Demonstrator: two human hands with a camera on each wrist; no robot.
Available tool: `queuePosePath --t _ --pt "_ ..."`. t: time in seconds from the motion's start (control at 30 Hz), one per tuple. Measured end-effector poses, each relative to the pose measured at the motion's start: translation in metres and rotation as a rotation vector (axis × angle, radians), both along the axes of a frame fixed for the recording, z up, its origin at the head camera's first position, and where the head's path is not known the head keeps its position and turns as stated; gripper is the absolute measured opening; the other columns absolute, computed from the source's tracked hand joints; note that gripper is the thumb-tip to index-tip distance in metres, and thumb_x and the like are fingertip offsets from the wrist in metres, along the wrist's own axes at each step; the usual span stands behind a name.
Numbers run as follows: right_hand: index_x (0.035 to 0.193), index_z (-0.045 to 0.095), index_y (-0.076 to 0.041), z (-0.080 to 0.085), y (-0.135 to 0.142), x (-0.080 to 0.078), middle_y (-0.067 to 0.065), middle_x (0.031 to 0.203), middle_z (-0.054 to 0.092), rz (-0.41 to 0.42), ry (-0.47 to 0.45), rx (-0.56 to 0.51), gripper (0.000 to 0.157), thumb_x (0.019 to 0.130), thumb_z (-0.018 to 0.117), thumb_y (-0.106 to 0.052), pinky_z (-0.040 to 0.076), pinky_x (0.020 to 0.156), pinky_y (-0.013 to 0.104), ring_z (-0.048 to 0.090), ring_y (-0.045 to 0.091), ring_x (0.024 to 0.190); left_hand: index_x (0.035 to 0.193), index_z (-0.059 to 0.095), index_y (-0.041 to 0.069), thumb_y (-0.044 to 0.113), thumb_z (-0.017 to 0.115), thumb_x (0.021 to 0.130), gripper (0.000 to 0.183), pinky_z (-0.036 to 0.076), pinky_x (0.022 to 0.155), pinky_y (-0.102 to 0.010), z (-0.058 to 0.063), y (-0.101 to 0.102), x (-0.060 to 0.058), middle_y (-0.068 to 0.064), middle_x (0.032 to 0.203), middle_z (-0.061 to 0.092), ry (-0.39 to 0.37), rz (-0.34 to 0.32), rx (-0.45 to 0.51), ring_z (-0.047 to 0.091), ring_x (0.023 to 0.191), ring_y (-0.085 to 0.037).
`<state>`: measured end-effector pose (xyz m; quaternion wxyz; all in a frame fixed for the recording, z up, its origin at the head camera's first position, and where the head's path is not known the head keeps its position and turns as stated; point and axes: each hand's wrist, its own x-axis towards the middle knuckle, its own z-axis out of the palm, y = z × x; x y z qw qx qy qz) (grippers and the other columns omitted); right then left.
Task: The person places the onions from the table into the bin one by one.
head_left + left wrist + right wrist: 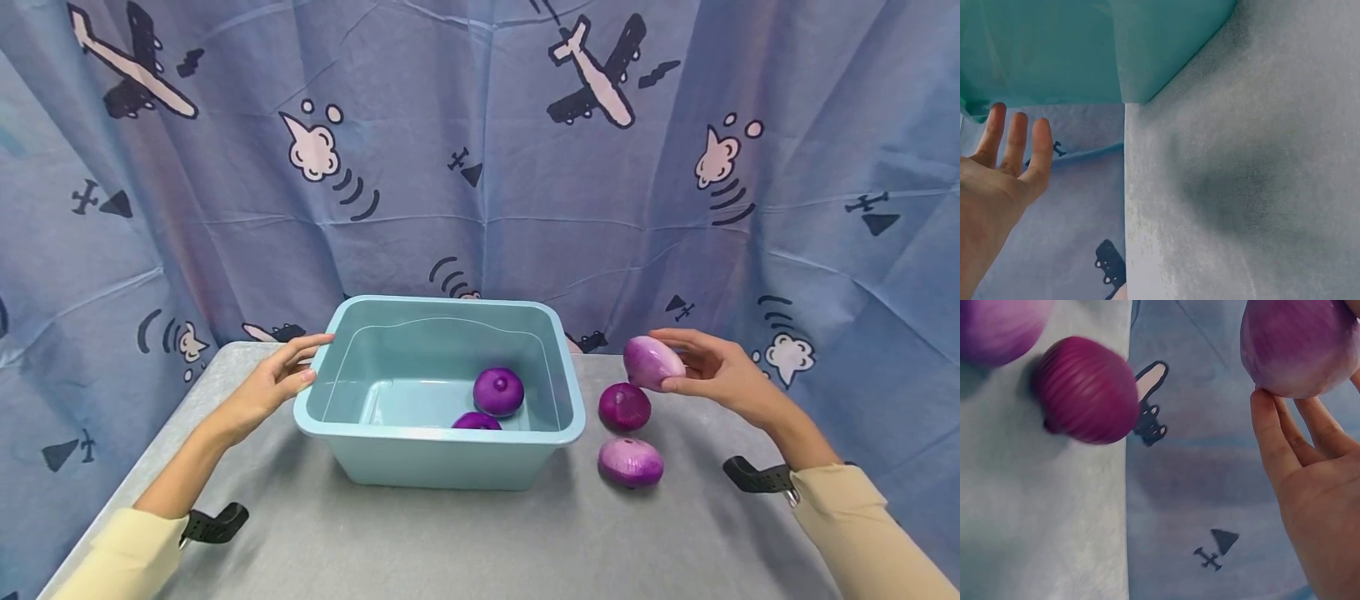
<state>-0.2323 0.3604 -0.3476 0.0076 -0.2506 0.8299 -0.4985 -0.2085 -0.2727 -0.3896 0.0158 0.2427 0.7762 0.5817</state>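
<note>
A light-blue plastic bin (450,458) stands on the table with two purple onions inside, one onion (498,392) in full view and another onion (476,421) partly hidden by the front wall. My left hand (273,379) is at the bin's left rim, its fingertips at the edge; in the left wrist view its fingers (1016,140) are extended and spread. To the right of the bin, my right hand (712,371) pinches a pale purple onion (651,363) between thumb and fingers, raised above the table. Below it lie a dark purple onion (625,407) and a lighter onion (631,463).
The grey table (480,542) ends just behind the bin. A blue curtain (420,167) with printed planes hangs beyond the back edge. Each wrist wears a black strap mount (757,477).
</note>
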Motion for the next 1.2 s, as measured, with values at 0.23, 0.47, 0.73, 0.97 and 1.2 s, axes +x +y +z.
queuePosePath --t 0.23,0.47,0.73,0.97,1.2 --pt "0.144 0.053 -0.002 0.016 -0.012 -0.002 0.005 0.136 0.060 0.056 0.027 -0.007 0.063 0.086 0.074 0.011 0.055 0.084 0.031 0.064 0.019 0.112 0.154 0.041 0.008 0.007 0.051 0.105 0.050 0.047 0.096 -0.028 -0.001 0.000 -0.002 -0.024 0.150 0.041 0.000 -0.012 0.024 0.050 0.128 -0.018" --pt "0.145 0.052 -0.002 0.028 -0.024 -0.005 0.008 0.136 0.059 0.093 0.039 -0.012 0.065 0.085 0.075 0.012 0.056 0.084 0.032 0.064 0.021 0.113 0.153 0.043 0.008 0.007 0.051 0.104 0.049 0.045 0.098 -0.027 -0.001 0.000 -0.003 -0.022 0.150 0.041 0.000 -0.010 0.035 0.046 0.132 -0.021" --pt "0.145 0.052 -0.003 0.036 -0.042 -0.011 0.009 0.137 0.058 0.146 0.047 -0.043 0.067 0.085 0.074 0.014 0.055 0.087 0.032 0.062 0.021 0.116 0.154 0.042 0.009 0.008 0.050 0.105 0.049 0.045 0.097 -0.027 -0.002 0.001 -0.002 -0.023 0.151 0.040 0.000 -0.005 0.032 0.048 0.130 -0.018" --pt "0.146 0.052 -0.002 0.043 -0.066 -0.018 0.011 0.138 0.058 0.245 0.045 -0.083 0.067 0.084 0.072 0.016 0.055 0.086 0.035 0.062 0.025 0.116 0.155 0.040 0.011 0.010 0.049 0.106 0.051 0.046 0.096 -0.029 0.000 0.001 0.001 -0.024 0.151 0.039 -0.016 -0.003 0.022 0.050 0.128 -0.019" --pt "0.147 0.051 -0.003 0.049 -0.088 -0.024 0.014 0.141 0.056 0.316 0.023 -0.093 0.068 0.085 0.073 0.014 0.054 0.088 0.039 0.060 0.029 0.120 0.156 0.039 0.012 0.010 0.049 0.106 0.051 0.048 0.094 -0.031 0.001 0.002 0.001 -0.025 0.150 0.039 -0.030 -0.014 0.036 0.052 0.126 -0.021"
